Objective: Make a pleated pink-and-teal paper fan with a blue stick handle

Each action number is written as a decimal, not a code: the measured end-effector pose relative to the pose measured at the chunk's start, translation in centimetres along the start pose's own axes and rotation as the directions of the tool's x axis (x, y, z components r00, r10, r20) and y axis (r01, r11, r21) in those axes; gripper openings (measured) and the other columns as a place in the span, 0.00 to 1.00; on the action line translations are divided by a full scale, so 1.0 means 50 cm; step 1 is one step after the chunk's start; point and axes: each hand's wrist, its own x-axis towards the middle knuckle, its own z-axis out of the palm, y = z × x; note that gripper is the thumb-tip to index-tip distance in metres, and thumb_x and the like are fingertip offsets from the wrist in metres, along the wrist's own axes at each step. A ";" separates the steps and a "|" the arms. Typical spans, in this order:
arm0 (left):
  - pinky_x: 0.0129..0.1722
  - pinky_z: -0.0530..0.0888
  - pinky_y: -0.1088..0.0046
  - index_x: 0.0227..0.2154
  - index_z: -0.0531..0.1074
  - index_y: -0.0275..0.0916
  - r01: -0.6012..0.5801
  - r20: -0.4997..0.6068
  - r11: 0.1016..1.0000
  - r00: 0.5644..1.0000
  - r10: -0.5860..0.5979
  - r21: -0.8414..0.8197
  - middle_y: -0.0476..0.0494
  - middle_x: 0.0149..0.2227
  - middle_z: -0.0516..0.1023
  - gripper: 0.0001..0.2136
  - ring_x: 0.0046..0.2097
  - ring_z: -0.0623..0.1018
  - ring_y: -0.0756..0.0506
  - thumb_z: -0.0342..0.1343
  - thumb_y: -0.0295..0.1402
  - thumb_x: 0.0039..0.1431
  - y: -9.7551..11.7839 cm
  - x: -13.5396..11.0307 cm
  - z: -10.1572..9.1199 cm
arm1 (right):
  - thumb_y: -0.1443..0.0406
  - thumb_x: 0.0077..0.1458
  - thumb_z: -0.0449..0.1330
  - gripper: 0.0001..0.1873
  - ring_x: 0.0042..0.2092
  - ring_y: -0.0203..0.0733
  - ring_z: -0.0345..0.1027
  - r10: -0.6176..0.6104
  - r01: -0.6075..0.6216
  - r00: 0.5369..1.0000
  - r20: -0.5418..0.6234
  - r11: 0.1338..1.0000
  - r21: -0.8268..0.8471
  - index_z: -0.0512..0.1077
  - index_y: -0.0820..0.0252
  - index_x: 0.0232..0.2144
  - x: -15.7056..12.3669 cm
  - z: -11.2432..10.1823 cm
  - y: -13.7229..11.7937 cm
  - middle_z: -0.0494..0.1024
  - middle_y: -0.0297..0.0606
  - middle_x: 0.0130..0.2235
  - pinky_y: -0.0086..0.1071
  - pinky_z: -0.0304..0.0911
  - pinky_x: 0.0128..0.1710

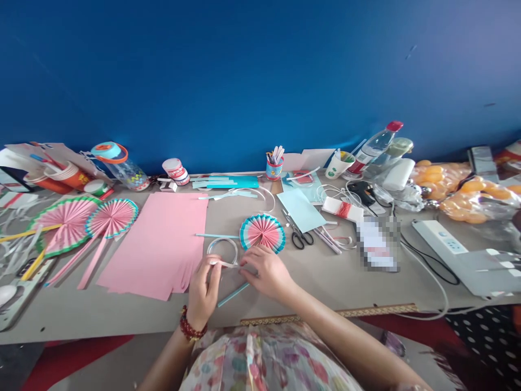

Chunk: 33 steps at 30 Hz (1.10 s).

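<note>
A thin whitish ring, which looks like a roll of tape (pixel 235 245), is pinched at its near side by the thumb and fingers of my left hand (pixel 207 283). A pale strip runs from those fingers toward my right hand (pixel 266 272). The right fingers are bent and drawn together at the strip's far end; what lies between them is hidden. Just beyond the right hand lies a round pleated paper fan (pixel 262 231), pink with a blue and white rim, its near edge partly covered. A narrow light-blue stick or strip (pixel 233 295) lies between my hands.
Pink paper sheets (pixel 158 239) lie to the left, beside two finished-looking pleated fans (pixel 112 217). Black-handled scissors (pixel 302 239), a light-blue sheet (pixel 302 210) and wound red thread (pixel 344 209) lie right. A bottle (pixel 376 147) and pen cup (pixel 274 167) stand near the blue wall.
</note>
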 end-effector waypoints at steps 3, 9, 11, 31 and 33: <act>0.44 0.73 0.70 0.40 0.69 0.41 0.007 0.007 1.000 1.000 -0.007 0.000 0.42 0.41 0.76 0.10 0.45 0.76 0.46 0.41 0.33 0.72 -0.009 -0.004 0.004 | 0.65 0.52 0.68 0.09 0.43 0.46 0.68 0.058 -0.057 0.998 0.019 0.996 -0.067 0.73 0.60 0.35 -0.007 0.023 -0.004 0.77 0.39 0.39 0.37 0.62 0.42; 0.46 0.73 0.69 0.42 0.70 0.41 0.015 0.035 0.999 0.999 -0.016 0.035 0.41 0.44 0.77 0.14 0.46 0.77 0.45 0.38 0.34 0.72 -0.020 -0.004 0.008 | 0.67 0.55 0.64 0.04 0.42 0.43 0.66 0.085 -0.075 0.994 0.072 0.989 -0.130 0.73 0.60 0.34 0.001 0.025 -0.012 0.76 0.38 0.37 0.35 0.58 0.42; 0.46 0.73 0.69 0.43 0.71 0.41 0.012 0.042 0.999 0.999 -0.014 0.049 0.41 0.44 0.78 0.14 0.45 0.77 0.45 0.38 0.34 0.72 -0.021 -0.004 0.009 | 0.66 0.56 0.63 0.03 0.42 0.43 0.66 0.087 -0.075 0.993 0.075 0.986 -0.150 0.73 0.60 0.34 0.003 0.025 -0.013 0.76 0.38 0.37 0.35 0.57 0.42; 0.44 0.75 0.70 0.41 0.74 0.41 0.140 0.047 0.983 0.990 -0.135 -0.119 0.42 0.43 0.80 0.18 0.44 0.79 0.46 0.38 0.38 0.72 -0.031 -0.004 0.001 | 0.67 0.63 0.51 0.10 0.34 0.41 0.65 0.061 -0.085 0.983 -0.175 0.987 -0.133 0.67 0.58 0.29 0.002 -0.097 0.051 0.73 0.37 0.31 0.31 0.56 0.37; 0.43 0.76 0.71 0.40 0.74 0.41 0.167 0.067 0.966 0.985 -0.157 -0.197 0.42 0.43 0.80 0.18 0.43 0.79 0.46 0.38 0.39 0.72 -0.028 0.003 -0.001 | 0.65 0.65 0.50 0.10 0.32 0.39 0.64 0.166 -0.202 0.953 -0.253 0.972 -0.122 0.67 0.57 0.31 0.031 -0.135 0.074 0.72 0.36 0.32 0.30 0.55 0.33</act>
